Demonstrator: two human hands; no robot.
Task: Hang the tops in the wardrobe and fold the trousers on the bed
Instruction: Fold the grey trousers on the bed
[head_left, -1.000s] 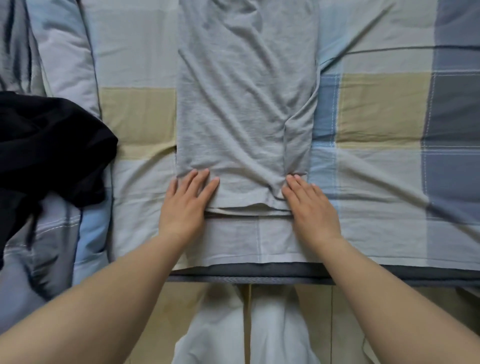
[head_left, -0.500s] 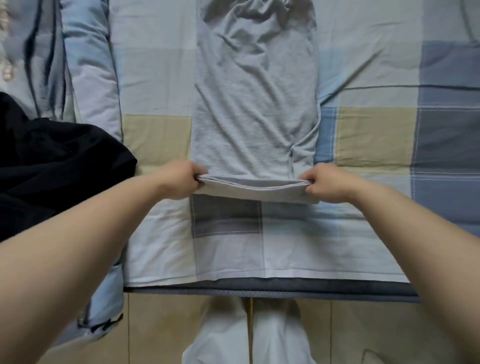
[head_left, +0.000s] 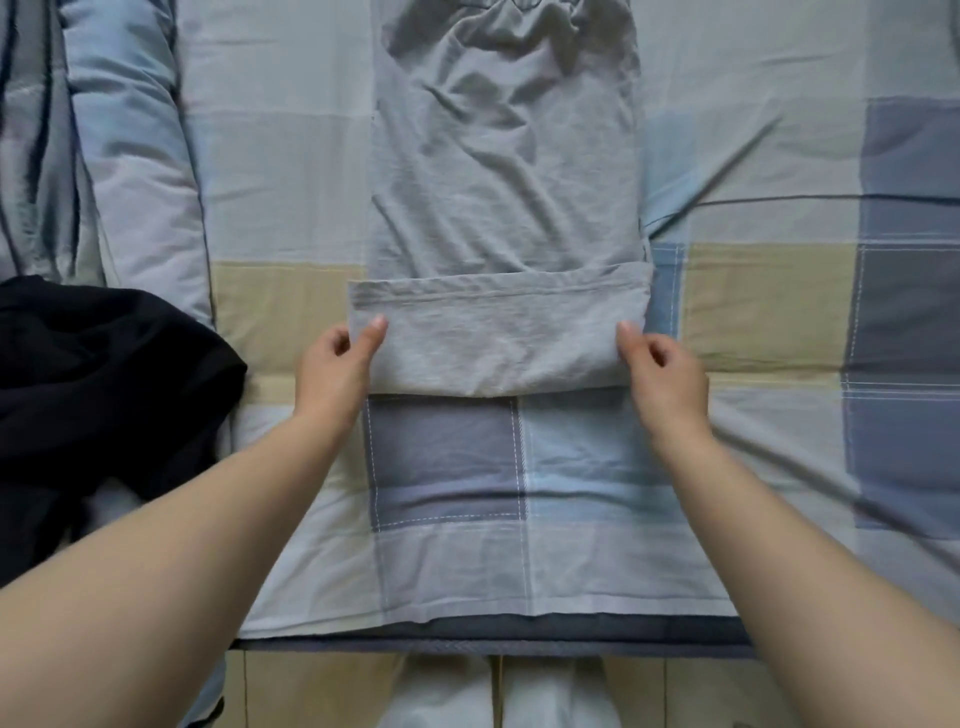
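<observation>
So the grey trousers (head_left: 501, 171) were laid out flat down the middle of the bed (head_left: 769, 291), legs stacked and running away from the camera toward the top edge of the shot, with plenty of wrinkles left in the fabric. The near end had been turned up and over onto the rest, so a folded band (head_left: 496, 338) with a stitched hem along its far edge was sat across the legs. That band was pinched at both ends: the left hand (head_left: 335, 364) was clamped on the left corner, thumb on top of the cloth and fingers curled underneath, and the right hand (head_left: 662, 369) was gripped on the right corner the same way, thumb up on the fabric. The hands were kept well apart, one at each side of the fold. The bed was covered with a patchwork sheet in pale blue, grey-blue, beige and white squares. A black garment (head_left: 104, 384) was bunched up on the left side of the bed, well clear of the trousers, and a rolled pale blue duvet (head_left: 130, 156) was piled behind it along the left. Below the bed edge, a tiled floor (head_left: 311, 691) and the person's white-clad legs (head_left: 498, 696) could be seen.
</observation>
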